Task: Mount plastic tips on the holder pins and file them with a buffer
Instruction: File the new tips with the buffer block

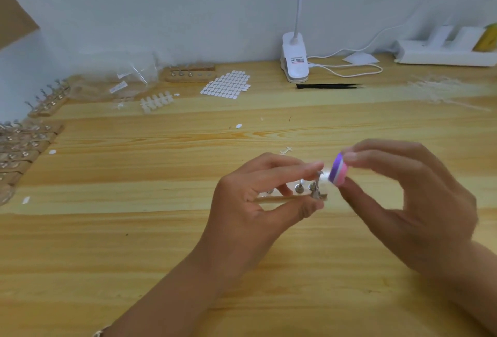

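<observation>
Rows of wooden holders with pins (29, 145) along the left edge of the frame, on a wooden table (134, 242). Further right, toward the upper middle, a white sticker sheet (226, 84) and black tweezers (328, 85) lying near a clip lamp (294, 60). At centre, left hand (258, 202) closed around a wooden holder strip (290, 198), long axis running left-right, metal pins pointing up. Just right of it, right hand (408, 199) pinching a purple-pink buffer block (338, 170) between thumb and forefinger, held against the rightmost pin's tip, which is blurred.
</observation>
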{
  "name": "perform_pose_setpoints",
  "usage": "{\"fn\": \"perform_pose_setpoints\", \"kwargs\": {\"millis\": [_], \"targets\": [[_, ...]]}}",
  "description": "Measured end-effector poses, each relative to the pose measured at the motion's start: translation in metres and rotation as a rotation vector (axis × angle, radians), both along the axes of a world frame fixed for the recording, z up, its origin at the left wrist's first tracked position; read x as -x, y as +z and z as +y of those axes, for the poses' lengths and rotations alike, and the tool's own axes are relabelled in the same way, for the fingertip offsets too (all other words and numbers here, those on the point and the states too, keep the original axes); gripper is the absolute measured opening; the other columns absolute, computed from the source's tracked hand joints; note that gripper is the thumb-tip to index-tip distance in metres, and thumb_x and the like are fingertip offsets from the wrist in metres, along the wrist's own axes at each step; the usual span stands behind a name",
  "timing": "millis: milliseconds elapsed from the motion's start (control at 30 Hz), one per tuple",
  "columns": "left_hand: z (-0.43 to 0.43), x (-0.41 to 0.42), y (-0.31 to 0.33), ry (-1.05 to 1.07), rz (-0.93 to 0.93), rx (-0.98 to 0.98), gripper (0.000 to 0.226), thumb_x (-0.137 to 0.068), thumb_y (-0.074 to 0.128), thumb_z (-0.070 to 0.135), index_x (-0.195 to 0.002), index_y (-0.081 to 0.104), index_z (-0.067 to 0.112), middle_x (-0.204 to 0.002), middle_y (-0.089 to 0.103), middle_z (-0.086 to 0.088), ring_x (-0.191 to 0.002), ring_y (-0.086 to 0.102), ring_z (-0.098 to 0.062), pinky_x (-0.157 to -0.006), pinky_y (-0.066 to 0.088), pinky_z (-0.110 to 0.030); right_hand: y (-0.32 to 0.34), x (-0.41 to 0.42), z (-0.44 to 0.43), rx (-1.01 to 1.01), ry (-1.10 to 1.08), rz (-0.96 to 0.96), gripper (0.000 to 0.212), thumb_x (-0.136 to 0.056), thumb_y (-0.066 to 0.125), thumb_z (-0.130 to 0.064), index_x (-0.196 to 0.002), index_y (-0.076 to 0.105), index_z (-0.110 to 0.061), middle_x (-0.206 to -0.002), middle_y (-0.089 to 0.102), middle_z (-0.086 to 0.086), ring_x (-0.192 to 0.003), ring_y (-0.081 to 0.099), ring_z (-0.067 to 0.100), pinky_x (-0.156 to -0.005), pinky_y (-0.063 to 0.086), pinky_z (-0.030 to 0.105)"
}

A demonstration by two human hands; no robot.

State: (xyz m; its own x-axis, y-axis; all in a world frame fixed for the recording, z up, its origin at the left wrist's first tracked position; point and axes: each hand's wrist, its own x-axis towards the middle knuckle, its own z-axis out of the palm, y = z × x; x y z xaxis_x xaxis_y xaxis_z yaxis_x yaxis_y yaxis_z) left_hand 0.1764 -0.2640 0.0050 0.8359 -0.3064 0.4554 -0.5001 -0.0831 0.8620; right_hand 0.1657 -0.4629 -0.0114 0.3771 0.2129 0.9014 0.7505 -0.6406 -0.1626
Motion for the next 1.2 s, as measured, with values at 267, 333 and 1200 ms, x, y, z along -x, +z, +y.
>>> {"fn": "perform_pose_setpoints", "kwargs": {"millis": [267,333,1200], "targets": [[0.003,-0.004,0.0,0.042,0.033,-0.005,0.041,-0.071,0.084,0.011,-0.109,0.074,0.024,-0.099,0.072,0.011,-0.081,0.065,-0.011,-0.074,0.051,-0.021,-0.002,-0.008,-0.001,-0.008,-0.057,0.074,0.028,-0.084,0.074,0.004,-0.109,0.066,-0.006,-0.1,0.068,0.006,-0.101,0.064,0.005,-0.096,0.043,0.011],[0.002,-0.004,-0.001,0.022,0.016,-0.014,0.04,-0.073,0.083,0.012,-0.11,0.074,0.022,-0.1,0.072,0.009,-0.082,0.065,-0.011,-0.074,0.051,-0.02,-0.003,-0.003,0.005,-0.015,0.005,0.027,0.029,-0.087,0.073,0.002,-0.112,0.065,-0.009,-0.106,0.065,0.0,-0.11,0.061,0.0,-0.099,0.042,0.012],[0.0,-0.004,0.0,0.016,0.049,0.01,0.036,-0.073,0.081,0.014,-0.105,0.074,0.028,-0.096,0.073,0.012,-0.086,0.068,-0.013,-0.072,0.053,-0.022,-0.006,-0.016,-0.003,-0.039,-0.095,0.093,0.024,-0.086,0.075,-0.001,-0.108,0.069,-0.008,-0.1,0.07,0.004,-0.093,0.067,0.011,-0.09,0.046,0.013]]}}
